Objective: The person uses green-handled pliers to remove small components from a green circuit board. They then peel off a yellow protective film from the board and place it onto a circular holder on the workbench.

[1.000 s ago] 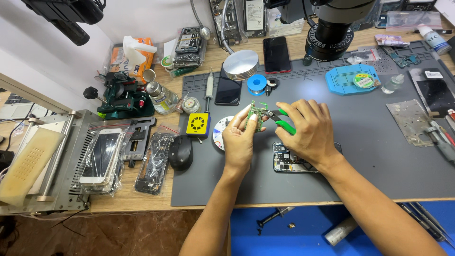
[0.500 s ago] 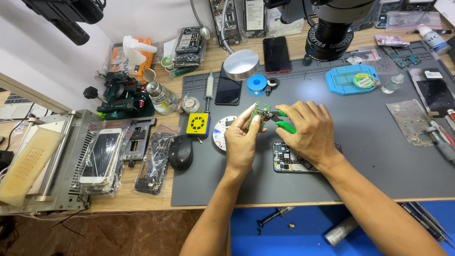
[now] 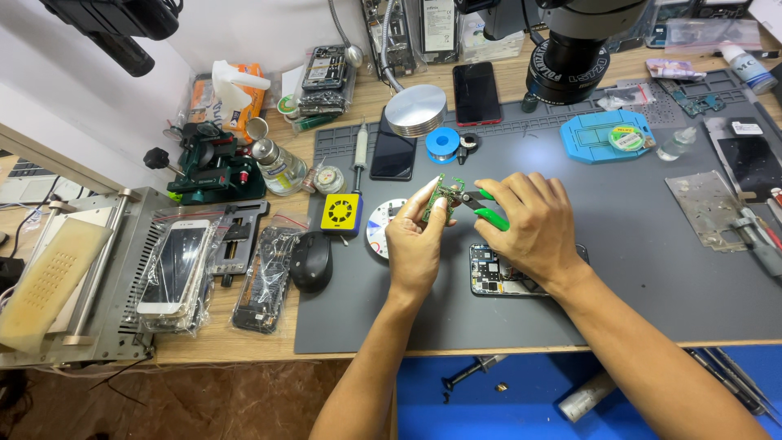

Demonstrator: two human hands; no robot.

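My left hand (image 3: 417, 244) pinches a small green circuit board (image 3: 441, 195) and holds it upright above the grey work mat (image 3: 635, 269). My right hand (image 3: 533, 224) grips green-handled cutters (image 3: 487, 213) whose tips touch the board's right edge. Directly under my right hand lies an opened phone body (image 3: 497, 273) with its insides showing, partly hidden by the wrist. A round white dish (image 3: 380, 228) sits just left of my left hand.
A black mouse (image 3: 311, 261), a yellow square gadget (image 3: 340, 213), a metal puck (image 3: 415, 110), two dark phones (image 3: 476, 92), a blue solder spool (image 3: 441, 144) and a blue jig (image 3: 604, 134) surround the hands. A microscope head (image 3: 570, 57) hangs behind. A grey press machine (image 3: 90, 277) stands left.
Both hands stay in place over the mat. The board and cutters have shifted only slightly; the cutter tips remain at the board's edge.
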